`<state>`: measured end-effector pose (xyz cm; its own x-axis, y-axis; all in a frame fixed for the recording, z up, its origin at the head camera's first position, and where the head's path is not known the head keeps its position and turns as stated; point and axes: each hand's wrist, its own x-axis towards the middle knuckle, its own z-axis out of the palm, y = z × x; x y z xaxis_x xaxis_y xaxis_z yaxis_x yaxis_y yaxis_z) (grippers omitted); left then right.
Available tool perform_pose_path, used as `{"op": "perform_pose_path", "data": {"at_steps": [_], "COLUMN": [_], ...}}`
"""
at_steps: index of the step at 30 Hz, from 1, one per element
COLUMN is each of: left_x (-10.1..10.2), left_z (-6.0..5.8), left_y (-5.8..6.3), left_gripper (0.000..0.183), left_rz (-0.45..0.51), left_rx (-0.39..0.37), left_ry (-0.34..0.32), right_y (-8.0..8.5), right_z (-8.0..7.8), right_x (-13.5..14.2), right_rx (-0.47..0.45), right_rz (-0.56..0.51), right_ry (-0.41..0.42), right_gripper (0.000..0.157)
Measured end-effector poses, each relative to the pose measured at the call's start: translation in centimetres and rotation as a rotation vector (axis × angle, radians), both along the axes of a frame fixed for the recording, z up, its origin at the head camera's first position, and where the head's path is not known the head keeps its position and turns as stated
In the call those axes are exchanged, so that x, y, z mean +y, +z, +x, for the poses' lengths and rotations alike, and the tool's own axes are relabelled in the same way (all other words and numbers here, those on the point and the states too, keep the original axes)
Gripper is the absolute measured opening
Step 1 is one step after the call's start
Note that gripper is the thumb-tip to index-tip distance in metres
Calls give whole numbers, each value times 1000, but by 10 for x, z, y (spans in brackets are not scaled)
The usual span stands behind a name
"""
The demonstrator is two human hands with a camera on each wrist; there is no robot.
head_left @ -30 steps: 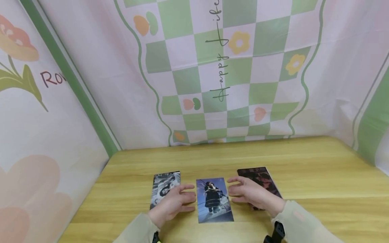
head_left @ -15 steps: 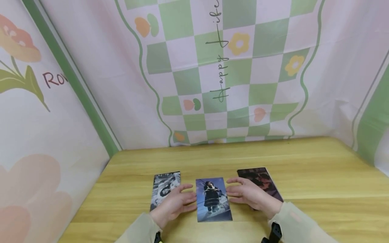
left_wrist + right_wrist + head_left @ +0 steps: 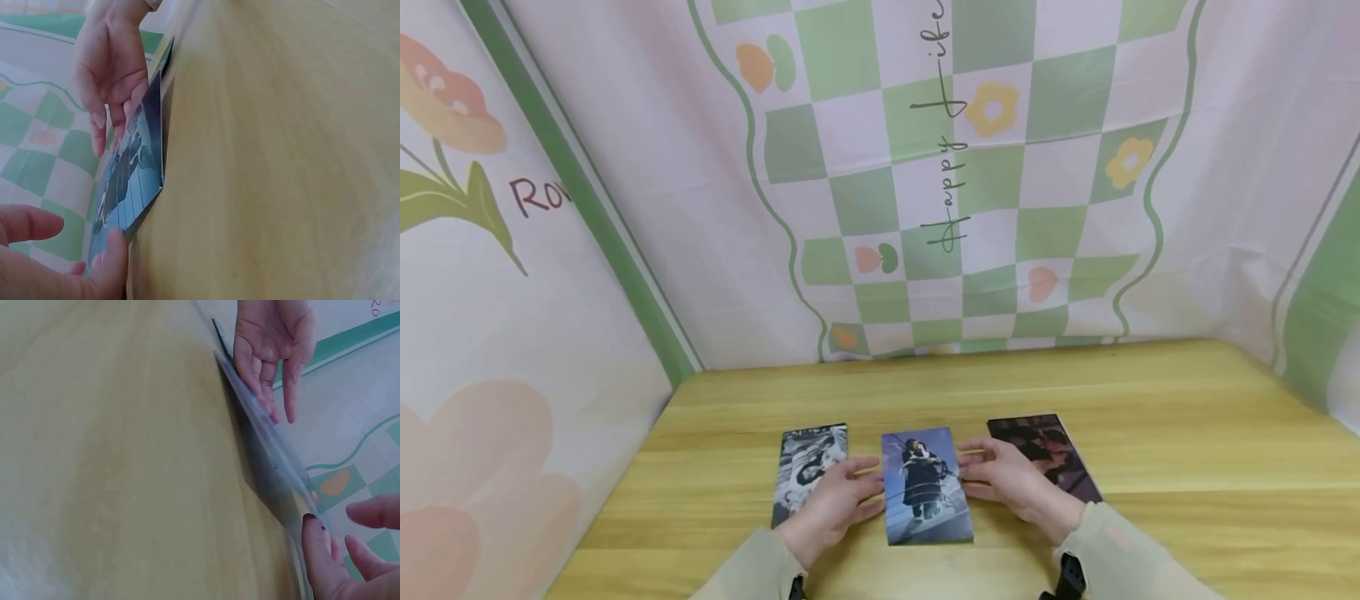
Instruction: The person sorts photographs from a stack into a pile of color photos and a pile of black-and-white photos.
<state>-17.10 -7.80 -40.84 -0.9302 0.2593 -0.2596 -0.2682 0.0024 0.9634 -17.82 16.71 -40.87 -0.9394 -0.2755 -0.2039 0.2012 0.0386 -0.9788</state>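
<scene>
A glossy picture card (image 3: 927,492), a standing figure on blue, is between my hands. Both wrist views show the card (image 3: 140,156) raised off the table with a shadow beneath it. My left hand (image 3: 835,504) touches its left edge with extended fingers. On the right edge lie the extended fingers of my right hand (image 3: 1015,479). Neither hand curls round the card. To the left is a black-and-white picture card (image 3: 797,467), partly covered by my left hand. Behind my right hand lies a dark picture card (image 3: 1048,454), its lower part hidden.
The cards are on a wood-grain table (image 3: 1187,433). A checked fabric backdrop (image 3: 985,217) with printed flowers and lettering hangs along the table's far edge. More printed fabric (image 3: 467,333) hangs at the left side.
The blue card, flat on the table before, has risen slightly between both hands, its far edge higher in view. My right hand has moved slightly left. The outer cards stay put.
</scene>
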Motion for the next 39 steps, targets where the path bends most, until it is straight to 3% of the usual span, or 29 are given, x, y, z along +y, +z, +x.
{"op": "perform_pose_path", "data": {"at_steps": [5,9,17,26,31,39], "left_x": [4,7,14,29,36,57], "left_z": [-1,0,0,3,3,-1], "left_y": [-1,-3,-9,-5,-4,-8], "left_gripper": [47,47,45,35,36,39], "left_rz": [-49,-26,37,92,130,109], "left_rx": [16,20,42,60,47,61], "left_ry": [36,55,91,81,60,51], "right_y": [-2,0,8,15,16,13], "right_z": [-1,-1,3,9,8,8], "right_x": [-4,-4,6,23,35,55], "right_rx": [0,-9,-13,6,13,54], "right_rz": [97,160,169,181,195,231], "right_ry": [-74,-115,-98,-27,-42,-67], "right_gripper": [46,45,45,48,49,49]}}
